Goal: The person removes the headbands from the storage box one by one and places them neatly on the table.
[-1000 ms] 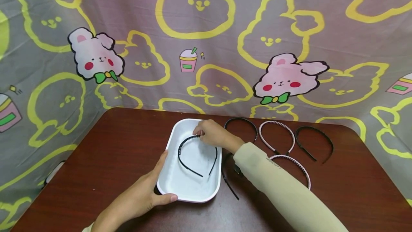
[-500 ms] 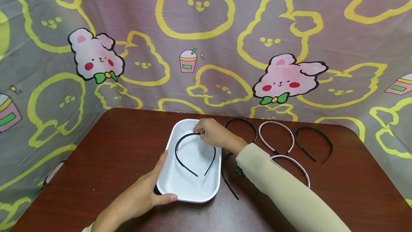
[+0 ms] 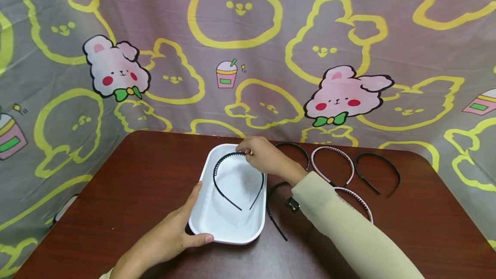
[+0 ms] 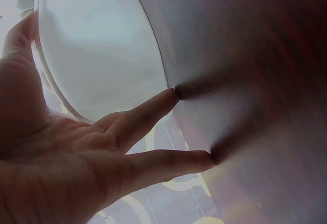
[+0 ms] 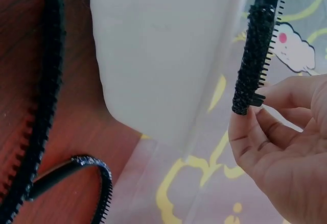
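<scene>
My right hand (image 3: 267,156) pinches a toothed black headband (image 3: 217,184) by the top of its arch, over the white tray (image 3: 203,223). In the right wrist view, thumb and fingers hold the headband's glittery black band (image 5: 250,55). The headband's two ends point down toward the tray floor; I cannot tell whether they touch it. My left hand (image 3: 174,227) holds the tray's near left corner, its thumb over the front rim. In the left wrist view, two straight fingers (image 4: 148,119) reach past the tray wall with their tips at the tabletop.
Right of the tray lie a black headband (image 3: 271,218), a second black one (image 3: 308,158) farther back, a pale pink one (image 3: 314,163), another pale one (image 3: 364,206) and a dark one (image 3: 395,169). A patterned curtain (image 3: 252,111) hangs behind the brown table (image 3: 147,175).
My right hand, with the black headband, has risen slightly and moved a little to the right and back. The headband hangs higher above the tray. The left hand and tray have stayed put.
</scene>
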Motion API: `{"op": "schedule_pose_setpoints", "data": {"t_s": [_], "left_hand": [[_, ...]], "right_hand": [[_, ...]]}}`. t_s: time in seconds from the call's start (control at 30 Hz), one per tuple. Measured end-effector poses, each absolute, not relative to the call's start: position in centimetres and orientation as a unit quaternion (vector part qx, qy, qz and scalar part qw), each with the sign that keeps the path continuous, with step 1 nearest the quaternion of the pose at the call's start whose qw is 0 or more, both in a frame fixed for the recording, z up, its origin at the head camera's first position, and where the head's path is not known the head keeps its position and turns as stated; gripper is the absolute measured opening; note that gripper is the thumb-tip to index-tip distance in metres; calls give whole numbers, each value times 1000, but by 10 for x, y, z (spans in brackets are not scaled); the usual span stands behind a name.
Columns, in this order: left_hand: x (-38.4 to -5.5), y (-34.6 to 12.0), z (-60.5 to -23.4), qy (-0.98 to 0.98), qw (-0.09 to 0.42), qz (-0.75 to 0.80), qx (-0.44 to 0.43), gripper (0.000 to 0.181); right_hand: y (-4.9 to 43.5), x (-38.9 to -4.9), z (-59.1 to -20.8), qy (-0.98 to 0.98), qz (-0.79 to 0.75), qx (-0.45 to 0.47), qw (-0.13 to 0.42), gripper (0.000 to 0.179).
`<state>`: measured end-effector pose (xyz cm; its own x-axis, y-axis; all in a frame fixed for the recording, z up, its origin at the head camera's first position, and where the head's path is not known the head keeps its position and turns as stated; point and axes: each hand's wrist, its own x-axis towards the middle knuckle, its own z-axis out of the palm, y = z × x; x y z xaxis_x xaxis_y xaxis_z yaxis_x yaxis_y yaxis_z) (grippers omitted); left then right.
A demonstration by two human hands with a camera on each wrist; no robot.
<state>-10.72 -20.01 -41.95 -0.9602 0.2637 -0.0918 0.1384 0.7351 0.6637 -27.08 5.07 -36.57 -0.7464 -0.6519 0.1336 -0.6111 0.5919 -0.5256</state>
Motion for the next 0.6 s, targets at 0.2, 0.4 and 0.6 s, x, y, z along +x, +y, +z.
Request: {"op": "schedule_pose_setpoints", "data": {"t_s": [0.2, 0.4, 0.6], "left_hand": [[-107, -200, -420, 927, 95, 349, 103, 128], [-107, -199, -419, 926, 103, 351, 97, 127], [-106, -199, -419, 926, 99, 350, 102, 127]], "right_hand": [[60, -271, -361, 888, -295, -353, 13, 36], [67, -269, -358, 892, -304, -335, 14, 33], [78, -264, -353, 894, -322, -310, 29, 33]]}}
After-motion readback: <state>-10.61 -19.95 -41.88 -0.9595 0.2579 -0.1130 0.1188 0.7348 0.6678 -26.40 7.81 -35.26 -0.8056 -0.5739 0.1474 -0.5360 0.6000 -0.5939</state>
